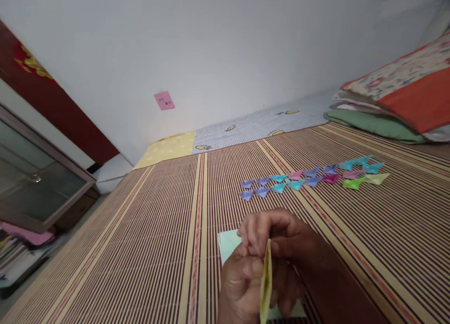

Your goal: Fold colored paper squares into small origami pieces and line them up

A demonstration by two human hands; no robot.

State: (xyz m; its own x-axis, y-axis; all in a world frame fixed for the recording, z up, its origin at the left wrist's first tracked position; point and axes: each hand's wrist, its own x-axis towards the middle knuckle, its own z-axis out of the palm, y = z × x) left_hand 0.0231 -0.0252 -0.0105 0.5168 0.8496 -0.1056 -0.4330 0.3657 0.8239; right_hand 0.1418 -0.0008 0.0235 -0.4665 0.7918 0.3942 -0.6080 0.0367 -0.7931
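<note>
A folded yellow paper (pixel 266 284) stands edge-on between my two hands. My left hand (pixel 241 284) pinches it from the left, its thumb pressed against the paper's side. Over its top edge reaches my right hand (pixel 277 235), with its fingers closed around the paper from the far side and the right. Beneath both hands lies a pale green sheet of paper (pixel 228 242), mostly covered by them. Beyond the hands, small folded paper pieces (pixel 279 187) in purple, blue, pink, green and yellow sit in two rows on the mat.
A striped bamboo mat (pixel 158 230) covers the bed. Stacked bedding and a pillow (pixel 415 85) rest at the back right, against the white wall (pixel 218 47). On the left stand a glass-fronted cabinet (pixel 35 174) and a pile of papers (pixel 21 258). A pink note (pixel 164 100) sticks to the wall.
</note>
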